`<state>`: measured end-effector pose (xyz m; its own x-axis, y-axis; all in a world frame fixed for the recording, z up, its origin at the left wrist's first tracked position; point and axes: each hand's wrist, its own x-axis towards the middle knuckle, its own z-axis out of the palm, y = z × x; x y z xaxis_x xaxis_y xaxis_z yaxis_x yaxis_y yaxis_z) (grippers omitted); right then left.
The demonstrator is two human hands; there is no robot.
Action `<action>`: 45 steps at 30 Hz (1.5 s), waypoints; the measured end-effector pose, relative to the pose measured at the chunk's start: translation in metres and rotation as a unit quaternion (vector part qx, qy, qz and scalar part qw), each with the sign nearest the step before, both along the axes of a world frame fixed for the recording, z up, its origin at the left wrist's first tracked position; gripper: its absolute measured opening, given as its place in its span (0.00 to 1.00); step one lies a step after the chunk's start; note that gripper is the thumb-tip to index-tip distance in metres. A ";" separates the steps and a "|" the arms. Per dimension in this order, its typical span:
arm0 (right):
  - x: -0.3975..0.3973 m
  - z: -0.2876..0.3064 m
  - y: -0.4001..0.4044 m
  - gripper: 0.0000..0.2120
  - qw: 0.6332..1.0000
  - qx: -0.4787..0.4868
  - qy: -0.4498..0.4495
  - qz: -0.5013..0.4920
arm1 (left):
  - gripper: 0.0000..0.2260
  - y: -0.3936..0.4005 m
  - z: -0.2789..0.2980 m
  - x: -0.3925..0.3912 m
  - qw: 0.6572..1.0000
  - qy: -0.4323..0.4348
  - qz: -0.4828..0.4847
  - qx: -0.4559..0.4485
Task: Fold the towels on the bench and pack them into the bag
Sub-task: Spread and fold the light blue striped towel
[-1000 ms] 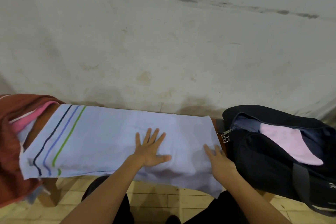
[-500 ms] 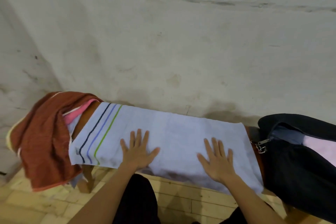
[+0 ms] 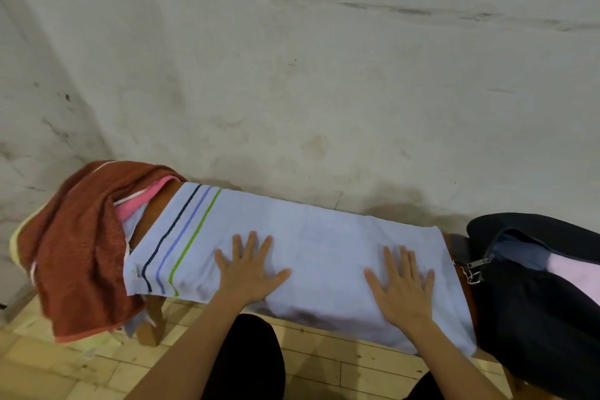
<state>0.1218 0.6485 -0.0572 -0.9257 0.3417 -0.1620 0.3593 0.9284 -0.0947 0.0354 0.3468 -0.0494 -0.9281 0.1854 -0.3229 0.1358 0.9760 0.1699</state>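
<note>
The blue towel (image 3: pixel 324 247) lay spread along the bench (image 3: pixel 150 321). Both hands pressed flat on it, fingers straight and splayed: left hand (image 3: pixel 248 269) toward its striped end, right hand (image 3: pixel 401 286) toward the bag (image 3: pixel 535 308). Beyond the left hand a brown towel (image 3: pixel 78 250) draped over a pink one (image 3: pixel 136 201).

No text, label, brand, number or sign can be read anywhere in the head view. The light blue towel (image 3: pixel 324 247) carries only plain coloured stripes, and the black bag (image 3: pixel 535 318) shows no legible marking.
</note>
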 end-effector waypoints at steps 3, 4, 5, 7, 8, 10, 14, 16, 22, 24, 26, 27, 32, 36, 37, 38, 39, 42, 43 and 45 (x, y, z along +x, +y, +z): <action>-0.012 0.003 0.009 0.37 1.000 -0.013 -0.004 -0.024 | 0.45 0.008 0.004 -0.007 0.999 0.038 0.013 0.017; -0.018 0.003 0.011 0.37 0.999 -0.021 -0.004 -0.028 | 0.46 0.013 0.004 -0.010 0.999 0.046 0.008 0.025; -0.024 0.004 0.012 0.37 0.999 -0.025 -0.005 -0.028 | 0.47 0.019 0.005 -0.012 0.998 0.051 0.001 0.034; -0.037 0.005 0.013 0.36 0.999 -0.036 -0.009 -0.025 | 0.46 0.033 0.004 -0.018 0.997 0.059 -0.007 0.045; -0.044 0.005 0.014 0.36 0.999 -0.045 -0.010 -0.027 | 0.44 0.038 0.002 -0.022 0.997 0.065 -0.007 0.047; -0.056 0.004 0.019 0.35 0.997 -0.066 -0.012 -0.038 | 0.42 0.045 -0.004 -0.030 0.996 0.068 -0.004 0.052; -0.063 -0.007 0.041 0.35 0.995 -0.069 -0.007 -0.076 | 0.43 0.044 -0.020 -0.034 0.997 0.078 -0.005 0.019; -0.059 -0.013 0.048 0.35 0.996 -0.037 0.010 -0.079 | 0.44 0.047 -0.023 -0.036 0.996 0.086 -0.007 0.007; -0.060 -0.012 0.049 0.36 0.994 -0.029 0.019 -0.104 | 0.44 0.049 -0.027 -0.043 0.996 0.085 -0.017 -0.008; -0.061 -0.010 0.049 0.37 0.994 -0.030 0.009 -0.100 | 0.44 0.046 -0.025 -0.044 0.998 0.065 -0.024 -0.001; -0.060 -0.008 0.048 0.38 0.994 -0.034 0.018 -0.100 | 0.43 0.046 -0.019 -0.046 0.998 0.048 -0.030 0.030; -0.059 -0.006 0.044 0.38 0.994 -0.033 0.028 -0.099 | 0.43 0.045 -0.015 -0.045 0.997 0.046 -0.028 0.055; -0.068 0.007 0.002 0.34 0.997 -0.043 0.062 -0.027 | 0.43 0.035 0.004 -0.036 0.984 0.084 0.022 0.154; -0.078 0.012 -0.049 0.37 0.991 -0.098 0.048 0.075 | 0.25 -0.003 0.008 -0.033 0.970 0.140 0.094 0.174; -0.080 0.013 -0.063 0.42 0.988 -0.103 0.041 0.106 | 0.25 -0.015 0.009 -0.032 0.968 0.147 0.108 0.171; -0.081 0.013 -0.076 0.46 0.985 -0.103 0.034 0.132 | 0.26 -0.024 0.010 -0.031 0.969 0.143 0.116 0.162; -0.081 0.012 -0.089 0.48 0.983 -0.097 0.028 0.151 | 0.29 -0.033 0.009 -0.030 0.974 0.129 0.119 0.145; -0.076 0.005 -0.115 0.46 0.982 -0.085 0.020 0.164 | 0.36 -0.051 0.003 -0.026 0.988 0.075 0.112 0.076; -0.075 0.001 -0.119 0.45 0.983 -0.084 0.017 0.160 | 0.37 -0.059 0.000 -0.025 0.990 0.056 0.114 0.063; -0.069 -0.008 -0.117 0.43 0.987 -0.071 0.025 0.145 | 0.40 -0.074 -0.008 -0.026 0.992 0.031 0.117 0.046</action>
